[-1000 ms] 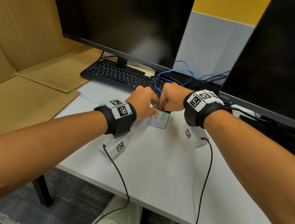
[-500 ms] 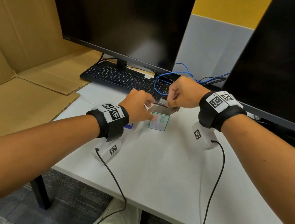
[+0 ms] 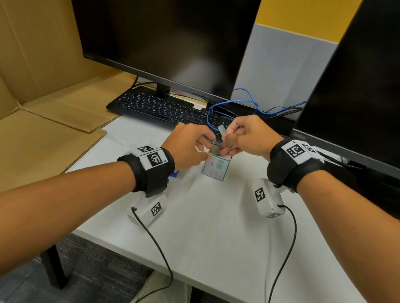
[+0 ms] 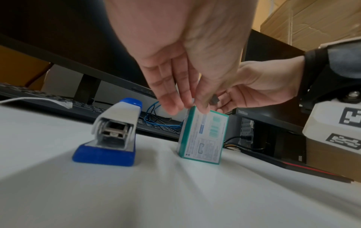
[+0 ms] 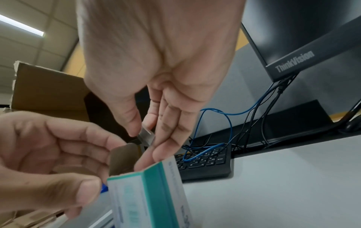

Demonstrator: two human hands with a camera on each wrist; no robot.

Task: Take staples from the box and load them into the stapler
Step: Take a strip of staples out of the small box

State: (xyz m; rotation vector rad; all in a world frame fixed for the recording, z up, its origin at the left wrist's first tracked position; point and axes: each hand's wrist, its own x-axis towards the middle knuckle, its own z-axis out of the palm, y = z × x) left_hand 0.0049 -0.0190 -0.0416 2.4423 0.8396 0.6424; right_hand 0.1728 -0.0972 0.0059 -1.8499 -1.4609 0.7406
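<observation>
A teal and white staple box (image 3: pixel 216 167) stands upright on the white desk (image 3: pixel 219 234) with its top flap open. My left hand (image 3: pixel 207 150) holds it at the top, thumb on the front edge (image 5: pixel 86 194), fingers behind the flap. Just above the opening, my right hand (image 3: pixel 225 137) pinches a short grey strip of staples (image 5: pixel 145 135) between thumb and fingers. The blue and white stapler (image 4: pixel 111 135) lies shut on the desk left of the box (image 4: pixel 203 135); in the head view my left wrist hides all but a blue corner (image 3: pixel 175 173).
A black keyboard (image 3: pixel 158 108) and tangled blue cable (image 3: pixel 241 102) lie just behind the hands. Two dark monitors (image 3: pixel 163 18) (image 3: pixel 391 77) stand at the back. Flattened cardboard (image 3: pixel 15 107) adjoins the desk's left edge. A black pad (image 3: pixel 396 208) lies at the right.
My right hand has come up out of the box with a strip of staples pinched in it. My left hand has stayed on the box top.
</observation>
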